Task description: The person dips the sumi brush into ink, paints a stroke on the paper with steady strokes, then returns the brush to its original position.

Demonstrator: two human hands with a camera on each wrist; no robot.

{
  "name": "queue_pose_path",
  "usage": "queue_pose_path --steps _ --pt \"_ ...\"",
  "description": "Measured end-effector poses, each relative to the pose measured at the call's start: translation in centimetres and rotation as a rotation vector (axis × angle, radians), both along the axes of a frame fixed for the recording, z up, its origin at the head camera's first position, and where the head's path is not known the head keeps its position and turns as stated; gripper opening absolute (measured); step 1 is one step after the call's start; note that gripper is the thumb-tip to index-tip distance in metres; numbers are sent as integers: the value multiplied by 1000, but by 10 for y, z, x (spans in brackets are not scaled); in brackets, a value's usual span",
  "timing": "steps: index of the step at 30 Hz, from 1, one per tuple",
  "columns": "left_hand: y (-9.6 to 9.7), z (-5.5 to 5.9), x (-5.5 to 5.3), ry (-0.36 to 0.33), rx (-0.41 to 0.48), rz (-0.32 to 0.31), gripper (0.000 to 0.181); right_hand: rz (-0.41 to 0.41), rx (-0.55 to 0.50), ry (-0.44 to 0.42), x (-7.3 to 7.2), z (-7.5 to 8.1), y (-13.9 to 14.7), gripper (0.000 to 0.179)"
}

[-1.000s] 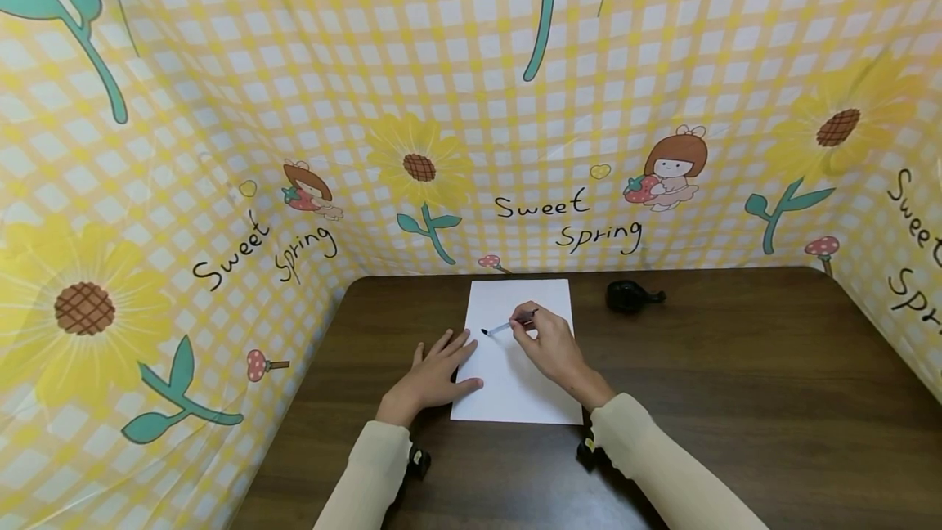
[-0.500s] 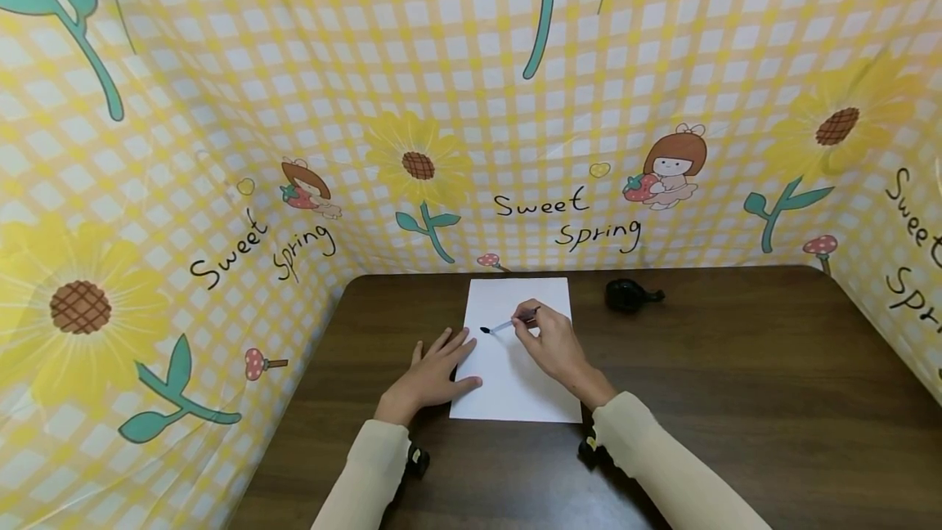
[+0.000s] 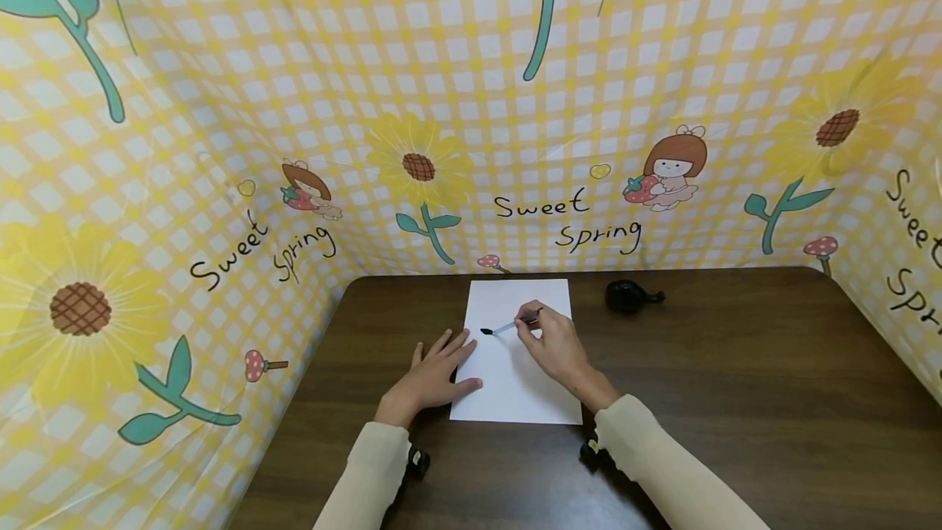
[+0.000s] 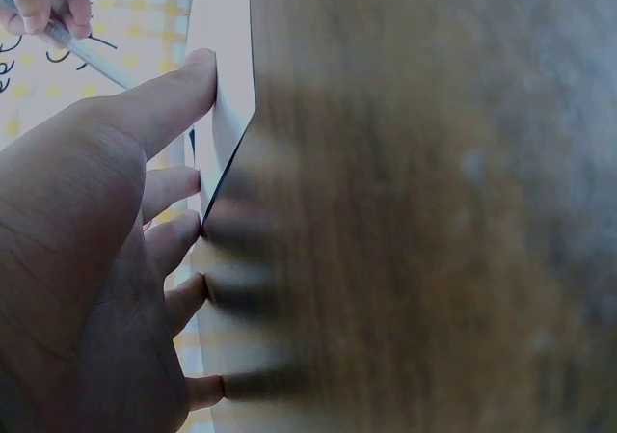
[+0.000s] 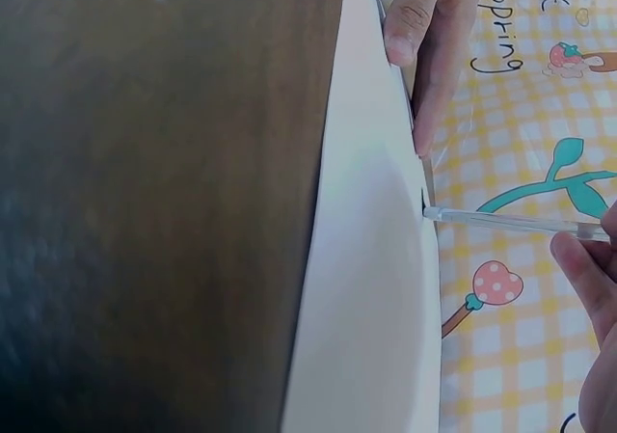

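My right hand (image 3: 557, 348) pinches a slim paintbrush (image 3: 504, 326) with a clear handle and a black tip. The tip meets the white sheet of paper (image 3: 518, 391) in its upper left part, at a small black patch; where bristles end and a mark begins I cannot tell. In the right wrist view the clear handle (image 5: 521, 221) slants from the fingers to the sheet's far edge. My left hand (image 3: 430, 375) rests with spread fingers on the sheet's left border, the thumb on the paper. The left wrist view shows its fingertips (image 4: 190, 298) touching the table.
A black bottle-shaped object (image 3: 629, 296) lies on its side right of the sheet, near the back edge. The dark wooden table (image 3: 706, 383) is bordered at the back and sides by a yellow checked cloth (image 3: 545, 129) with printed flowers and words.
The brush and right hand have shifted very slightly to the right, and the black patch at the tip looks a little longer. The left hand and the paper stay in place.
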State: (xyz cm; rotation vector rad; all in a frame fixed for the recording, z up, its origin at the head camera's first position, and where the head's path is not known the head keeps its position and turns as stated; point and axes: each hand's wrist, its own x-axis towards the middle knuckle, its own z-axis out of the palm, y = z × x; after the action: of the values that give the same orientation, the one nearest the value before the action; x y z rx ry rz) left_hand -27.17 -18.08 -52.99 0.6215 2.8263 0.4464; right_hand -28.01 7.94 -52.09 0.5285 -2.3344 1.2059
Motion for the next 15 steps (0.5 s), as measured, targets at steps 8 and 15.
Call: queue_pose_path --steps 8,15 --pt "0 -1 0 -1 0 2 78 -9 7 8 1 0 4 3" --pt "0 -3 -1 3 -4 4 78 -22 13 23 1 -1 6 4"
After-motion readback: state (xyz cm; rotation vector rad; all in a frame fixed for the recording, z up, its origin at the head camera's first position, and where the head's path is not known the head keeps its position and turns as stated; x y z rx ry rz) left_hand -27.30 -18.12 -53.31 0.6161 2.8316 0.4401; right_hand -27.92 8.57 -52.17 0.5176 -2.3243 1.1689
